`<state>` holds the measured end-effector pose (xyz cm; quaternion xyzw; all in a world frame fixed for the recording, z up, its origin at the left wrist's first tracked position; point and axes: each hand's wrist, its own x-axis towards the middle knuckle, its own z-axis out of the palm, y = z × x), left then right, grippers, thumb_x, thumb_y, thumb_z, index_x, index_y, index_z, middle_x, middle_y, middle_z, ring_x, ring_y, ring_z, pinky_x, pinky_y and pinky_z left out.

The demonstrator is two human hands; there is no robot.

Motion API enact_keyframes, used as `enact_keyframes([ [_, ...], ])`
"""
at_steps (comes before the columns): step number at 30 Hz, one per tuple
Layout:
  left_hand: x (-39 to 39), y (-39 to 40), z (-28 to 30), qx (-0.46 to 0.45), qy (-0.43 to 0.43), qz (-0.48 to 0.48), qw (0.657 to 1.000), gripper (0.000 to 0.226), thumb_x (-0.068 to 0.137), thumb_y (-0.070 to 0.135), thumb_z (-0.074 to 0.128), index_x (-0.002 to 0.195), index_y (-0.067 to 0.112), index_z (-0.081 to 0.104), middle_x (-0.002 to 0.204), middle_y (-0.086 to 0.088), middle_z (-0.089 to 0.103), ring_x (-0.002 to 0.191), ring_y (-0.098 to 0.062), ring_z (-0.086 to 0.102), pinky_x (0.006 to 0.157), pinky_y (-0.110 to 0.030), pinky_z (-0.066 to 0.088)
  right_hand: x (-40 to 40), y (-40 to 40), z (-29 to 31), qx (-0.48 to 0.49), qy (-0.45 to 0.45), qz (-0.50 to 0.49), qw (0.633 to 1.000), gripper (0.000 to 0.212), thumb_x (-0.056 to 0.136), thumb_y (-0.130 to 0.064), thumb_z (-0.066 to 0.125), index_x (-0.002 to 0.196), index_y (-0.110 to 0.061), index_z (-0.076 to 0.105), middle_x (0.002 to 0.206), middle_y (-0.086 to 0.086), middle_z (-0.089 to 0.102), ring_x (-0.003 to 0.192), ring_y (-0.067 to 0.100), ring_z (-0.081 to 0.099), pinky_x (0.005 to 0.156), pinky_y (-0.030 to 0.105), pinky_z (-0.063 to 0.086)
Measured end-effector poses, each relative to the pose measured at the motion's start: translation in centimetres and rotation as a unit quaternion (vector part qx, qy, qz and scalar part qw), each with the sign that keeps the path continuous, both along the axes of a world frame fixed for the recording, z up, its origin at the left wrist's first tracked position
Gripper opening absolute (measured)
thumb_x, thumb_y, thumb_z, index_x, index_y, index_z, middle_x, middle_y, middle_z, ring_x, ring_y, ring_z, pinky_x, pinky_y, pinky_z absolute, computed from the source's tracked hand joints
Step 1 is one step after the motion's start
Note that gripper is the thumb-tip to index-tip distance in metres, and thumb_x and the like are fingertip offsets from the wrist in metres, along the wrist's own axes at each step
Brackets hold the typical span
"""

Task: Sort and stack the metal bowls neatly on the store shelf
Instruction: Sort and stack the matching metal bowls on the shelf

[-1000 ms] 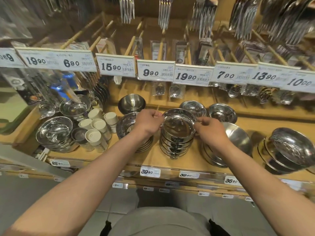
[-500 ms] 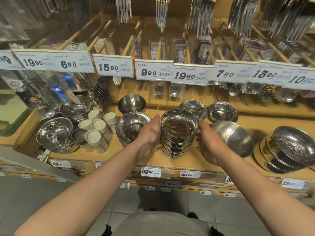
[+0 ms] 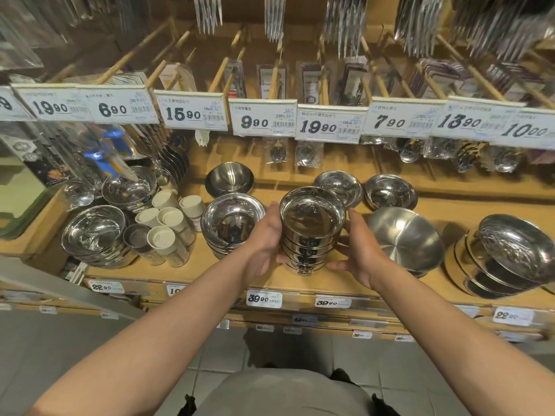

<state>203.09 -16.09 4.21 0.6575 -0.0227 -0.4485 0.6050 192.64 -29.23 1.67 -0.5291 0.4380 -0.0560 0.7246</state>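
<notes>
A tall stack of small shiny metal bowls (image 3: 310, 223) stands at the middle of the wooden shelf (image 3: 330, 283). My left hand (image 3: 265, 238) presses its left side and my right hand (image 3: 356, 250) cups its right side and base. Just left sits a stack of wider bowls (image 3: 231, 223). A single dull bowl (image 3: 404, 235) leans tilted at the right. Behind are a dark bowl (image 3: 229, 177) and two small bowls (image 3: 341, 186) (image 3: 389, 192).
At the far right leans a stack of large bowls (image 3: 510, 256). More bowls (image 3: 94, 232) and white-capped shakers (image 3: 166, 232) crowd the left. Price tags (image 3: 262, 120) and packaged cutlery hang above on wooden pegs. Below the shelf edge is tiled floor.
My hands have slid from the top rim of the small-bowl stack down to its sides and base. The view has shifted slightly closer.
</notes>
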Motion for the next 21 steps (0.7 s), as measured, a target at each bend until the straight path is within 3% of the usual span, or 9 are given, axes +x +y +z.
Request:
enact_keyframes([
  [3,-0.1,-0.3,0.1,0.008,0.011,-0.002,1.000,0.061,0.108,0.054,0.014,0.096,0.018,0.062,0.099,-0.016,0.068,0.076,-0.018,0.063,0.038,-0.016,0.040,0.0,0.4,-0.1,0.001,-0.006,0.005,1.000,0.048,0.093,-0.068,0.031,0.119,-0.041,0.062,0.131,-0.009,0.058,0.120,0.018,0.053,0.062,0.038,0.058],
  [5,-0.4,-0.4,0.2,0.003,0.011,-0.009,1.000,0.066,0.108,0.053,0.012,0.099,0.016,0.065,0.118,-0.023,0.068,0.106,-0.023,0.058,0.060,-0.034,0.063,0.0,0.5,-0.2,0.003,-0.013,0.003,1.000,0.049,0.092,-0.068,0.033,0.117,-0.039,0.064,0.126,-0.007,0.062,0.117,0.017,0.055,0.058,0.035,0.057],
  [6,-0.5,-0.5,0.2,0.005,0.007,-0.013,1.000,0.064,0.108,0.052,0.012,0.099,0.016,0.065,0.120,-0.024,0.066,0.115,-0.030,0.055,0.082,-0.051,0.059,0.1,0.5,-0.4,0.002,-0.017,0.001,1.000,0.050,0.091,-0.069,0.033,0.117,-0.038,0.064,0.125,-0.005,0.062,0.116,0.018,0.056,0.059,0.035,0.057],
  [7,-0.5,-0.6,0.3,0.009,0.003,-0.013,1.000,0.062,0.109,0.049,0.015,0.099,0.016,0.066,0.117,-0.021,0.064,0.122,-0.039,0.051,0.091,-0.062,0.042,0.1,0.5,-0.4,0.000,-0.019,-0.002,1.000,0.051,0.091,-0.069,0.034,0.118,-0.038,0.063,0.125,-0.004,0.062,0.116,0.019,0.057,0.061,0.037,0.057],
  [9,-0.6,-0.7,0.6,0.008,-0.001,-0.010,1.000,0.057,0.110,0.045,0.018,0.101,0.013,0.064,0.115,-0.015,0.061,0.129,-0.047,0.045,0.095,-0.065,0.028,0.2,0.3,-0.5,-0.009,-0.016,-0.006,1.000,0.051,0.090,-0.070,0.034,0.116,-0.037,0.064,0.124,-0.002,0.063,0.114,0.021,0.058,0.065,0.039,0.058],
  [12,-0.6,-0.7,1.0,0.011,0.007,-0.017,1.000,0.060,0.109,0.051,0.015,0.104,0.021,0.066,0.120,-0.015,0.066,0.113,-0.034,0.063,0.106,-0.064,0.040,0.3,0.2,-0.3,-0.011,-0.015,-0.004,1.000,0.048,0.092,-0.068,0.033,0.105,-0.038,0.068,0.119,0.001,0.066,0.107,0.022,0.061,0.064,0.038,0.057],
  [14,-0.4,-0.7,1.1,0.010,0.010,-0.013,1.000,0.058,0.108,0.053,0.015,0.096,0.024,0.064,0.104,-0.007,0.069,0.097,-0.022,0.062,0.104,-0.057,0.047,0.2,0.0,-0.2,-0.012,-0.014,0.003,1.000,0.047,0.093,-0.066,0.032,0.106,-0.038,0.067,0.121,0.001,0.066,0.111,0.021,0.060,0.068,0.040,0.056],
  [17,0.5,0.3,1.0,0.017,0.026,-0.028,0.999,0.057,0.108,0.053,0.018,0.108,0.017,0.061,0.098,-0.002,0.070,0.101,-0.019,0.066,0.094,-0.047,0.054,-0.3,-0.5,0.0,-0.001,0.006,0.000,1.000,0.049,0.097,-0.061,0.031,0.123,-0.031,0.059,0.122,0.000,0.059,0.114,0.019,0.053,0.078,0.043,0.057],
  [21,4.4,4.0,1.9,0.080,-0.052,0.031,0.995,0.035,0.104,0.040,0.046,0.114,0.011,0.063,0.105,-0.010,0.073,0.096,-0.021,0.071,0.074,-0.034,0.062,-2.5,-2.1,1.2,-0.049,0.019,-0.065,0.996,0.035,0.097,-0.051,0.039,0.096,-0.024,0.061,0.076,0.000,0.069,0.078,0.014,0.061,0.063,0.034,0.053],
])
